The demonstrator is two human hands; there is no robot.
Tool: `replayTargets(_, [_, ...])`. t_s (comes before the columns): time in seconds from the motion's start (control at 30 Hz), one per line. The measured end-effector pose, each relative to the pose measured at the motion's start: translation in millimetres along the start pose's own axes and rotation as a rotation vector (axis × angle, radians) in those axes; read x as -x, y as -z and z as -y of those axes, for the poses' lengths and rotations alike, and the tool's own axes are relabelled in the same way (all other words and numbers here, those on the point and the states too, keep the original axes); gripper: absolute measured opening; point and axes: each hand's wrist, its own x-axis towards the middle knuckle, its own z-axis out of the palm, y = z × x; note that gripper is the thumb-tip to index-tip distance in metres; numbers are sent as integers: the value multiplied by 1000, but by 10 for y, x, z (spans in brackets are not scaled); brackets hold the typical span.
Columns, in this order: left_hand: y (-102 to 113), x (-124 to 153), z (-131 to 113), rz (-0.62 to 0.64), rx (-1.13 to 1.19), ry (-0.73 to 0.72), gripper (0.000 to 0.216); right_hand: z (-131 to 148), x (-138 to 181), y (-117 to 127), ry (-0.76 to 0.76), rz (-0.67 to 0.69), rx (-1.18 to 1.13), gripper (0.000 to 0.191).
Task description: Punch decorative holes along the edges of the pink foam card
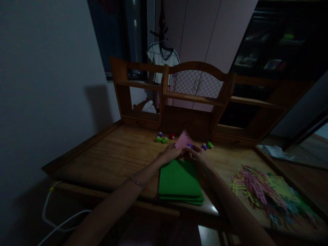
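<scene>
My left hand (171,153) is closed on a small pink sheet (181,141), held raised above the far end of a green stack. The sheet's right edge shows a row of notches or holes. Closed around a small purple paper punch (190,146), my right hand (198,153) meets the sheet at its lower right side; its fingers partly hide the punch. Beneath both hands lies the stack of green sheets (179,179), its near edges slightly uneven.
Beyond my hands stand green punches (165,140), a red punch (172,136) and another purple punch (204,146). Cut-out scraps (258,188) in several colours heap at the right. A wooden shelf unit (194,99) rises along the desk's back. A white cable (46,205) hangs at left.
</scene>
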Motion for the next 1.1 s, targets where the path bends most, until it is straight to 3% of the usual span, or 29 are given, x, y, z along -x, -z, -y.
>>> replayTargets(0.1, [3,-24,30,-65,19,26,42,-3,10,-19,-12,71,-30,37])
replayTargets(0.3, [-41,-85,133,-119,167,144,44,-11,10,0,21,82,9,34])
replayTargets(0.4, [-35,-78,126,-129,181,145,46,-5,-14,1,36,-2,-22,41])
replayTargets(0.53, [0,-53,82,-118,202,143,45,52,-44,80,122,-210,-27,42])
replayTargets(0.67, [7,-48,82,-121,201,157,44,124,-54,324,274,-367,195,44])
replayTargets(0.77, [0,-51,104,-111,185,179,46,111,-63,509,285,-457,411,45])
replayTargets(1.1, [-2,-110,208,-185,133,193,45,-226,-138,605,252,-355,911,30])
